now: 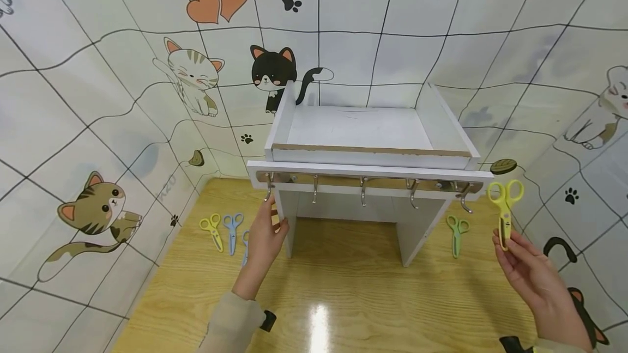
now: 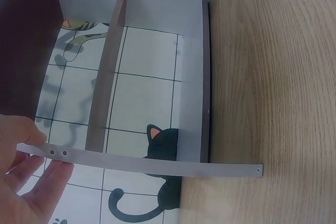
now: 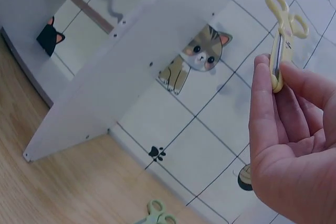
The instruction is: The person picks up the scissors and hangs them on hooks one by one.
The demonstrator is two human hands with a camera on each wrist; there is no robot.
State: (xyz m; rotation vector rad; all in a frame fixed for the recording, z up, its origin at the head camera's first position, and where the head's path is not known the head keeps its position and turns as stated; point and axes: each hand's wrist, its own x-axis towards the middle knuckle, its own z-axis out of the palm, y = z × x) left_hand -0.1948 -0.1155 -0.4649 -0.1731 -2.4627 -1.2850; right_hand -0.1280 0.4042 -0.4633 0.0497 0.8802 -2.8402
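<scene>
Head: my right hand [image 1: 535, 281] pinches yellow scissors [image 1: 505, 210] by the blade end, beside the hook rail [image 1: 338, 180]. Left wrist: my left hand [image 2: 20, 199] pinches the side panel [image 2: 157, 166]. Right wrist: the scissors' handles rise above my grip.

The left grip [image 2: 21, 195] pinches a pale panel [image 2: 157, 166] beside two small holes [image 2: 64, 152], a black cat print [image 2: 167, 148] behind.

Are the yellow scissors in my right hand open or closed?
Closed: the blades of the yellow scissors lie together in one narrow strip, the lower end pinched in your right hand.
</scene>
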